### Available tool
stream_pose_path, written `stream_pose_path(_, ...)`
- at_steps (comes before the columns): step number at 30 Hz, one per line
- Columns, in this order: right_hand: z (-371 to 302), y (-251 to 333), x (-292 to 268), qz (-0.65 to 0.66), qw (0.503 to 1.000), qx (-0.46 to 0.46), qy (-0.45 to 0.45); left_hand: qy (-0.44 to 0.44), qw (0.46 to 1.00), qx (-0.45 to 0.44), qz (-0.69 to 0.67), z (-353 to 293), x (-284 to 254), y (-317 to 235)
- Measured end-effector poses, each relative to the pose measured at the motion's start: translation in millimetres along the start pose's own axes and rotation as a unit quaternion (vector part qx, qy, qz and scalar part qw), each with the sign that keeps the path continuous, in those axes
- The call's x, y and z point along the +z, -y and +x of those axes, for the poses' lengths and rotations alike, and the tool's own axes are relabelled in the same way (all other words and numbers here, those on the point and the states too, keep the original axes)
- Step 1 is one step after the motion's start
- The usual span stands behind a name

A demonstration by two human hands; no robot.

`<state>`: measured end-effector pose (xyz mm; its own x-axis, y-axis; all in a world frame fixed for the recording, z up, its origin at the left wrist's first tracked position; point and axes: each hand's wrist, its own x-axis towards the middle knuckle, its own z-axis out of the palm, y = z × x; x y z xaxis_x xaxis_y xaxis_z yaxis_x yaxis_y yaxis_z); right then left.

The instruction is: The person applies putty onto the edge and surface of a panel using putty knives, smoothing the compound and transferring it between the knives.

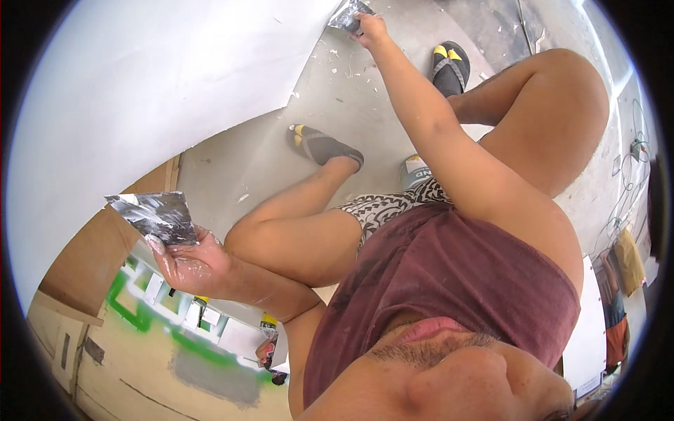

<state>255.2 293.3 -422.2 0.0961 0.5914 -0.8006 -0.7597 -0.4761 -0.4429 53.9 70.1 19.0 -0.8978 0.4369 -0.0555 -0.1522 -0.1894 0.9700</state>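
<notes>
A large white panel fills the upper left. At its far edge my right hand grips a flat putty scraper smeared with white; the blade is at the panel's edge, and whether it touches I cannot tell. Lower at left, my left hand is closed on the lower corner of a dark square putty spreader, its face streaked with white paste. White paste also coats the fingers and palm of that hand. The spreader overlaps the panel's near edge in the picture.
Between my legs stands a can, partly hidden by my arm. White scraps lie on the grey floor. A brown wooden board stands below the panel. At right are loose cables and hanging cloths.
</notes>
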Motion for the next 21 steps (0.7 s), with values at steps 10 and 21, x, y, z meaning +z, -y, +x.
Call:
stream_pose_path(10, 14.0, -35.5, -8.6, -0.072, 0.994, 0.032, 0.075, -0.008, 1.000, -0.001, 0.018, 4.1, 0.9, 0.8)
stream_pose_path(21, -33.7, -52.1, 61.8, -0.138, 0.973, -0.178, 0.053, -0.034, 0.999, -0.005, -0.009, 2.0, -7.4, -1.2)
